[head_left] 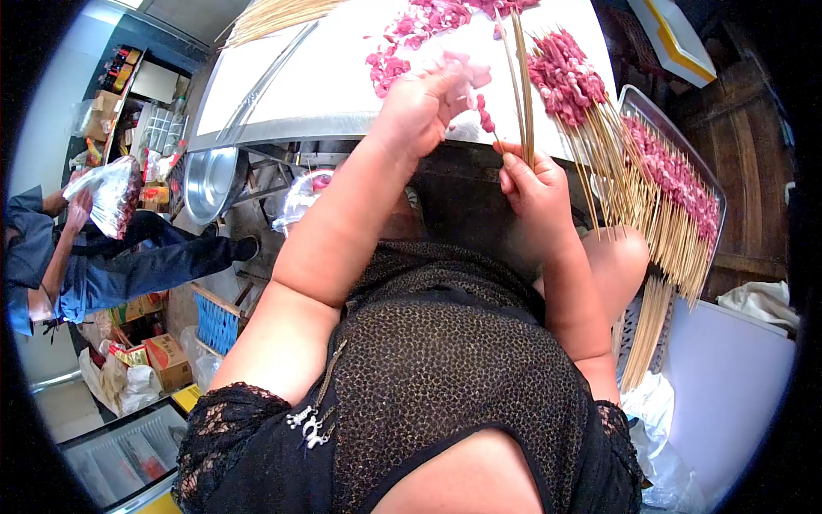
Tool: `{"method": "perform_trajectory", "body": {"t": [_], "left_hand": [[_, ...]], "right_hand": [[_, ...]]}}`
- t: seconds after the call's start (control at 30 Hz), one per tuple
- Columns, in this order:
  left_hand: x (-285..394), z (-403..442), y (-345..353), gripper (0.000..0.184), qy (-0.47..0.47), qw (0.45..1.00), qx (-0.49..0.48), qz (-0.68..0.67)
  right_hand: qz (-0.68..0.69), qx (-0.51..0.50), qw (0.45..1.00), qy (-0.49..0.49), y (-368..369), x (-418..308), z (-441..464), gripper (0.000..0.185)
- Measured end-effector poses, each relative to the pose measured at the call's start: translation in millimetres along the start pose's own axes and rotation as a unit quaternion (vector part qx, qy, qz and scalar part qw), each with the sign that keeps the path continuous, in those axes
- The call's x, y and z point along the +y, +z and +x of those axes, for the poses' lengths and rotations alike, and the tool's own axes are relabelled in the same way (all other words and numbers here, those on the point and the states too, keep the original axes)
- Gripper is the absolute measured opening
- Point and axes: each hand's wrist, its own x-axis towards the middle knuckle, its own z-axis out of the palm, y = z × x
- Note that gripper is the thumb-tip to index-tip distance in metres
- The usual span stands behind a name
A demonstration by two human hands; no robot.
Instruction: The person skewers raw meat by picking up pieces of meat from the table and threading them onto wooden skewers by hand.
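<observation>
My left hand (424,103) is raised over the table's near edge, its fingers closed on pale pink raw meat pieces (473,73), slightly blurred. Close beside them is a skewer threaded with a few meat pieces (485,114), its lower end in my right hand (535,180). That hand is also closed around several bare bamboo skewers (524,94) pointing up across the table. Loose cut meat (390,68) lies beyond my left hand. Finished-looking meat skewers (565,77) are piled to the right, their sticks overhanging the edge.
A metal tray (722,188) of meat skewers stands at right. Bare sticks (278,13) and long metal rods (265,81) lie on the white table (334,90). At left, another person (128,257) holds a plastic bag (111,197) near a metal basin (210,184).
</observation>
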Motion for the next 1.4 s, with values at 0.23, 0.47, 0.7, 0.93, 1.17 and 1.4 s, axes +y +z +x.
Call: {"method": "perform_trajectory", "body": {"t": [0.23, 0.47, 0.7, 0.93, 1.17, 1.4], "left_hand": [[11, -3, -6, 0.036, 0.033, 0.998, 0.052, 0.034], [44, 17, -28, 0.022, 0.109, 0.860, 0.076, 0.493], [50, 50, -44, 0.025, 0.191, 0.653, 0.029, 0.732], [45, 63, -43, 0.016, 0.163, 0.464, -0.003, 0.871], [41, 37, -22, 0.021, -0.025, 0.982, 0.061, 0.180], [30, 31, -27, 0.024, 0.004, 0.999, 0.008, 0.051]], "right_hand": [[-0.020, 0.027, 0.999, -0.031, -2, -5, -1, 0.023], [0.031, 0.053, 0.995, -0.075, -14, -5, 3, 0.023], [0.034, 0.050, 0.996, -0.072, -15, 0, 5, 0.023], [-0.005, 0.050, 0.998, -0.049, -13, 3, 6, 0.023], [-0.051, 0.027, 0.997, -0.041, -11, 7, 6, 0.021], [-0.110, 0.037, 0.991, -0.058, -9, 12, 5, 0.021]]}}
